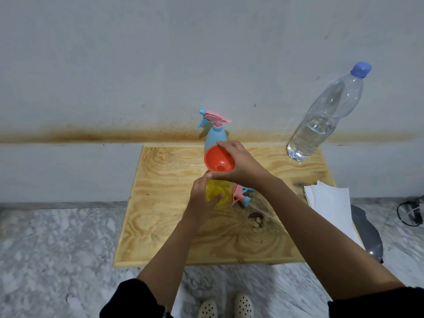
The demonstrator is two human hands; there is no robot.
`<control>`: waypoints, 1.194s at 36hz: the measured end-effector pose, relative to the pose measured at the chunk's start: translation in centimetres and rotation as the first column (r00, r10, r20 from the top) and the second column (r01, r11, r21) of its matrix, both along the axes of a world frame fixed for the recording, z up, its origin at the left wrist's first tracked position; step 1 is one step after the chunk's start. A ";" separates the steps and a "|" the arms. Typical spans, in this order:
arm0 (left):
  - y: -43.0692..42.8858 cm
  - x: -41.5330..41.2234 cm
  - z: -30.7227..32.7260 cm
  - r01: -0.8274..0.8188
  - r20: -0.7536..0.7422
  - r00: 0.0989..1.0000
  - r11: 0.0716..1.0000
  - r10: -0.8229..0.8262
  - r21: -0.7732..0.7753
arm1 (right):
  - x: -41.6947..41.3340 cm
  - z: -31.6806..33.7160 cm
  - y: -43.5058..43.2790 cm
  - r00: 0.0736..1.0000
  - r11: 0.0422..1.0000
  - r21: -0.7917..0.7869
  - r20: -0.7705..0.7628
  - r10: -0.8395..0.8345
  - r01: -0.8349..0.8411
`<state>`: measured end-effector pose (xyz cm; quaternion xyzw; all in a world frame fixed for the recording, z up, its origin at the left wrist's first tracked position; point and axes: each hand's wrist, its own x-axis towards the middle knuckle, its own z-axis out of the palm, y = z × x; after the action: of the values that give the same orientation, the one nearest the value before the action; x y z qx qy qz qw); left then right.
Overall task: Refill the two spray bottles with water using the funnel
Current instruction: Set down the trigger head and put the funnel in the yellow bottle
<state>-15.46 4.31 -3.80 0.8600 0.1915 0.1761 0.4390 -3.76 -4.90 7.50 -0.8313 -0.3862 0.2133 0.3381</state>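
A yellow spray bottle point(218, 191) stands open near the middle of the plywood table point(160, 214), and my left hand point(202, 198) grips its body. An orange funnel point(219, 160) sits over the bottle's neck, held at the rim by my right hand point(238, 166). The bottle's pink and blue spray head point(241, 196) lies on the table just to the right. Behind the funnel stands a blue spray bottle point(214, 134) with its pink and blue trigger top on. A clear water bottle point(321, 125) with a blue cap, partly full, stands at the table's back right corner.
White paper towels point(330, 203) hang over the table's right edge. A grey object point(367, 232) lies on the marble floor to the right, with a black cable point(410, 212) beyond it. A grey wall rises right behind the table. My feet point(226, 308) stand at the front.
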 end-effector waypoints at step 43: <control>-13.6 12.4 16.4 0.120 -0.154 0.986 0.892 -0.058 0.435 | 8.4 2.9 -24.4 0.874 0.868 -0.268 0.377 -0.306 0.419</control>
<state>-3.04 -9.27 12.56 0.9552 0.1364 0.1352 0.2253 4.60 -29.25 10.41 -0.9586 -0.2279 0.0701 0.1557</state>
